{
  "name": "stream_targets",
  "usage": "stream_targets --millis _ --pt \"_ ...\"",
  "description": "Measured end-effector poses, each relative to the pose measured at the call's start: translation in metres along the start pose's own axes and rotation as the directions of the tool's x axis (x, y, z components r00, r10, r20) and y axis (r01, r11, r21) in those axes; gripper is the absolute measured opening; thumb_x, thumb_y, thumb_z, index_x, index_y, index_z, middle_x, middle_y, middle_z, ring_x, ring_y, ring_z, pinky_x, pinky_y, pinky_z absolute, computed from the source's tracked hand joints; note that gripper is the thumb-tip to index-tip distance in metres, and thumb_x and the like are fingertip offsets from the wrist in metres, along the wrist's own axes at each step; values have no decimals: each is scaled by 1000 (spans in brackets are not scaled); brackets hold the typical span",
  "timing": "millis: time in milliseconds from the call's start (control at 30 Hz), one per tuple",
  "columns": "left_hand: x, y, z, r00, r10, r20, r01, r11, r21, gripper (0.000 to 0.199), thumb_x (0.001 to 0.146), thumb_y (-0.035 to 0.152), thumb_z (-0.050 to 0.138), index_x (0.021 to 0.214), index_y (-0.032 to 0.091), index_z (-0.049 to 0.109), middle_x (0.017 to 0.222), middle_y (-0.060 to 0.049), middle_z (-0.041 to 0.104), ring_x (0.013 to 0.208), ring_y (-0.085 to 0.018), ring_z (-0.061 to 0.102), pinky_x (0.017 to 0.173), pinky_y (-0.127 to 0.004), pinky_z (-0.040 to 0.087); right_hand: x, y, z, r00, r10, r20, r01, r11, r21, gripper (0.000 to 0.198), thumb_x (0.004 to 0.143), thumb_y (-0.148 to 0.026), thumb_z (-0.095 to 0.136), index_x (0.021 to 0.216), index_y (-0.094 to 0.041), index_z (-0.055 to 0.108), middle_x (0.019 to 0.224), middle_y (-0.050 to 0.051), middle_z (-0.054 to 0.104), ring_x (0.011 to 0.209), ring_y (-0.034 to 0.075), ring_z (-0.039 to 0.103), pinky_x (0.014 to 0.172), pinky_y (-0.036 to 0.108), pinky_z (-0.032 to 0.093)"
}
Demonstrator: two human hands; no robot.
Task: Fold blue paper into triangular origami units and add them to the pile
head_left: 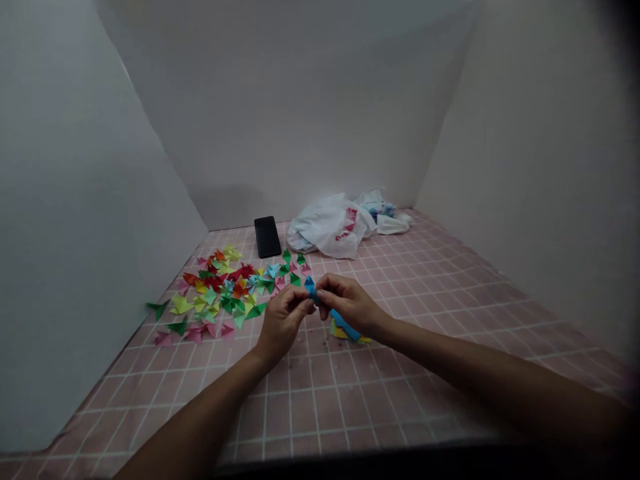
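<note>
Between my two hands a small piece of folded blue paper [311, 287] is held above the table, its pointed tip upward. My left hand [286, 319] pinches its left side with thumb and forefinger. From the right, my right hand [350, 303] pinches the same piece, hiding part of it. Under my right hand lies a small stack of blue and yellow paper sheets [347, 329], partly covered by the hand. Left of my hands spreads a loose pile of folded paper pieces [213, 300] in red, orange, yellow, green, pink and light blue.
A black phone [267, 237] lies behind the paper pile. A crumpled white plastic bag [330, 225] with red print rests at the back, beside a smaller bag [380, 207]. Pale walls [310, 120] enclose the pink checked tablecloth [310, 407] on the left, right and back.
</note>
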State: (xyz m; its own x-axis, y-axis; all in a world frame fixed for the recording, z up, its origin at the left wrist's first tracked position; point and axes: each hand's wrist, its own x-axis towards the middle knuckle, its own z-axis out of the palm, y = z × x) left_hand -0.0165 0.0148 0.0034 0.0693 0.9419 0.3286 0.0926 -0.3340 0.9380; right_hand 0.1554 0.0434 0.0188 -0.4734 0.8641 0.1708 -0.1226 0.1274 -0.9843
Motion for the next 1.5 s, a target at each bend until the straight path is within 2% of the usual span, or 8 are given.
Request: stream_targets --millis 167,333,467,767,967,1200,1367,1500 --pt "0 -8 0 998 -2 -59 -5 992 -130 23 83 24 73 101 20 61 85 1 67 74 -13 66 71 -25 55 9 8 -4 997 20 72 -23 999 28 24 82 -38 73 84 -18 60 71 -2 62 57 10 60 56 24 49" --pt "3 -12 -3 999 37 -38 -40 997 -65 14 86 22 71 98 20 65 87 -1 67 78 -13 65 74 -25 54 20 13 -8 996 20 93 -19 1000 -11 15 83 -30 68 84 -19 58 72 -2 60 59 11 60 56 24 50" --pt "6 -14 -6 999 11 -40 -12 1000 -11 5 86 21 70 89 18 68 85 -2 65 78 -15 64 74 -26 54 23 18 -10 993 -98 73 110 974 -197 5 86 -21 61 90 -20 57 73 -2 60 62 11 57 59 25 47" --pt "4 -16 -4 996 -38 -86 41 999 29 6 82 19 73 84 18 67 84 -3 66 78 -16 65 73 -27 55 12 29 -9 921 -388 22 344 786 -514 10 91 -14 58 95 -22 55 84 1 59 70 14 56 66 26 47" --pt "2 -16 0 994 -59 -87 55 997 -48 5 82 17 71 84 18 66 84 -3 68 77 -15 66 73 -27 56 10 33 -9 897 -438 61 401 746 -532 12 92 -10 55 94 -22 56 83 1 58 74 15 57 67 28 46" --pt "0 -17 3 994 -35 -101 29 998 -64 9 82 14 69 88 18 64 88 -3 69 82 -15 69 78 -26 57 10 34 -11 930 -368 23 337 823 -457 11 92 -11 61 92 -21 60 81 0 59 72 14 58 66 27 46" --pt "0 -15 2 993 -32 -112 27 999 -44 17 81 12 68 96 19 65 89 -2 70 82 -14 70 77 -24 58 9 31 -10 877 -473 81 450 751 -484 13 92 -9 58 92 -22 60 84 2 62 76 16 59 70 29 47" --pt "1 -14 2 994 7 -107 -10 1000 -28 17 81 11 67 96 19 66 88 -2 70 80 -14 71 76 -25 59 8 32 -10 886 -457 78 428 741 -518 13 92 -10 59 95 -22 60 84 2 62 75 15 59 68 28 48"
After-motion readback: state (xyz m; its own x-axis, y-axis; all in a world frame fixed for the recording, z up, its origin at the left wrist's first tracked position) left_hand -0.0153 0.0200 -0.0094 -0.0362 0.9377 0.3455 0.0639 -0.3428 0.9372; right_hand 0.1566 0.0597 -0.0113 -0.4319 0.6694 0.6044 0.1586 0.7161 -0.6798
